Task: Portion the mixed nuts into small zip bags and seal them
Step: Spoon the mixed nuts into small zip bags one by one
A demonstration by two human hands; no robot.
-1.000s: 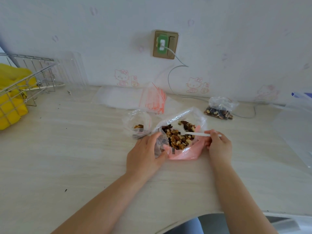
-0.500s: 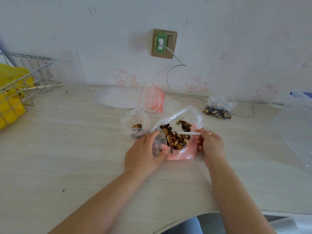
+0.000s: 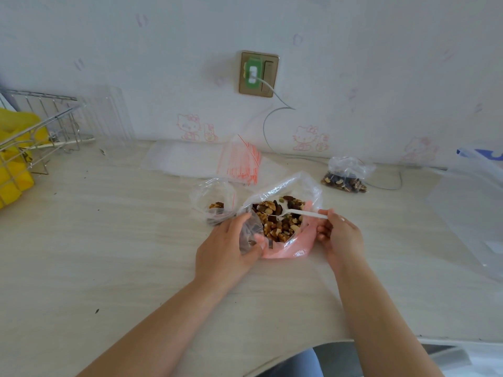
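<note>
A large open bag of mixed nuts (image 3: 280,221), clear on top and pink below, lies at the table's middle. My left hand (image 3: 226,248) grips the bag's left rim and holds it open. My right hand (image 3: 340,235) pinches the handle of a white plastic spoon (image 3: 296,212) whose bowl is down among the nuts. To the left stands a small open zip bag (image 3: 215,202) holding a few nuts. A filled small bag of nuts (image 3: 345,176) rests at the back right.
A stack of empty red-striped zip bags (image 3: 242,164) lies on clear plastic near the wall. A wire basket (image 3: 40,137) with yellow contents stands at far left. Large clear plastic (image 3: 473,202) covers the right side. A cable (image 3: 272,123) runs down from the wall socket.
My right hand has moved left with the spoon, pushing its bowl deeper into the nuts. My left hand keeps its hold on the bag rim.
</note>
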